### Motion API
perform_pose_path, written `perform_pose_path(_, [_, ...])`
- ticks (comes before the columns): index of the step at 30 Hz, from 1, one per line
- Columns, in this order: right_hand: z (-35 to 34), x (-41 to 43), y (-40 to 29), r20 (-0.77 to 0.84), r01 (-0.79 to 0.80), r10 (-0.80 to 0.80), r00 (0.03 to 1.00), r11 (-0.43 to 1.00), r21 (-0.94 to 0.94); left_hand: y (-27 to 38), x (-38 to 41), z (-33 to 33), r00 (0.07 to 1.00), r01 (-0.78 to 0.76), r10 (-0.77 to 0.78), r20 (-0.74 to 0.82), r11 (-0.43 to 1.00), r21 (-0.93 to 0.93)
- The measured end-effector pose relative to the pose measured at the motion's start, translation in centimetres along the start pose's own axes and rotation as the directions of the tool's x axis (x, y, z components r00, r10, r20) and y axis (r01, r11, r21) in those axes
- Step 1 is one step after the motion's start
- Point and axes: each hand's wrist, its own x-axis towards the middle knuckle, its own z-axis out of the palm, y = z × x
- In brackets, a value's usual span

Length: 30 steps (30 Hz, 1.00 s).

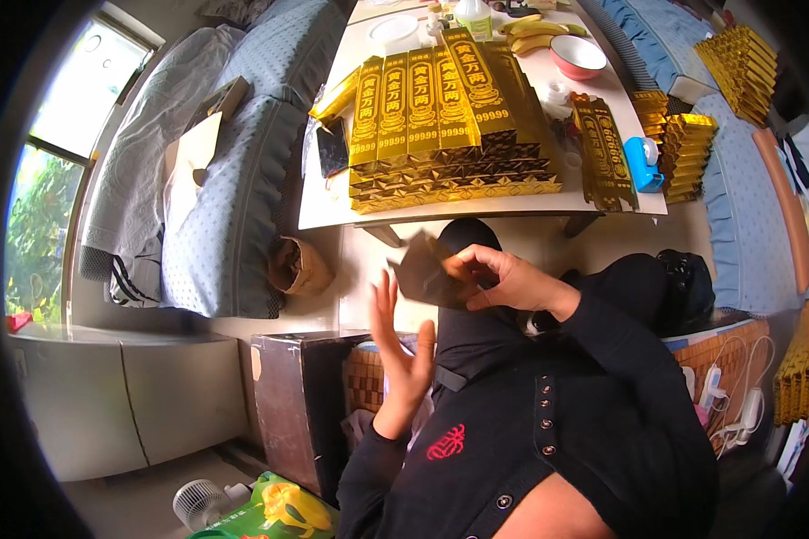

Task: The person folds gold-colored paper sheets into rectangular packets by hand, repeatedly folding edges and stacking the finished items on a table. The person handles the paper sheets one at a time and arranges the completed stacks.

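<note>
My right hand (pixel 512 279) grips a folded paperboard piece (pixel 431 273), dark and slightly blurred, held above my lap by its right end. To its lower left my left hand (pixel 401 350) is raised with fingers spread, touching nothing that I can make out. Beyond them, on the white table (pixel 323 209), long gold foil paper boxes (pixel 421 101) lie stacked in layers, printed with writing. Flattened gold foil paper pieces (pixel 603 155) lie at the table's right side, beside a blue tape dispenser (pixel 644 165).
Bananas (pixel 532 32), a red and white bowl (pixel 578 57) and a plastic jug (pixel 473 19) stand at the table's far end. Blue-covered sofas (pixel 209 222) flank it, with more gold pieces (pixel 691 155) at right. A paper bag (pixel 303 266) stands on the floor.
</note>
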Motion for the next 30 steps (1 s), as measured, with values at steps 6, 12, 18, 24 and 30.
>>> perform_pose_path(6, [0.4,-0.7,3.2,-0.096,0.102,-0.156,0.983,0.901,-0.421,2.0,3.5,0.6,0.864,0.483,-0.353,0.359,0.781,-0.395])
perform_pose_path(12, [0.7,-1.7,2.5,-0.086,0.217,-0.314,0.945,0.804,-0.554,0.0,3.1,2.9,0.926,0.356,-0.222,0.306,0.786,-0.506])
perform_pose_path(18, [1.7,-2.5,-3.9,-0.122,0.309,-0.391,0.912,0.853,-0.421,0.7,3.3,4.5,0.933,0.339,-0.338,0.125,0.707,-0.621])
perform_pose_path(24, [1.8,-2.4,-6.1,-0.102,0.353,-0.461,0.881,0.788,-0.505,0.5,3.3,5.4,0.958,0.258,-0.285,0.035,0.8,-0.541])
perform_pose_path(30, [2.2,-1.8,-5.5,-0.184,0.342,-0.489,0.853,0.79,-0.509,-0.6,4.0,5.3,0.998,-0.041,0.054,0.038,0.959,-0.28])
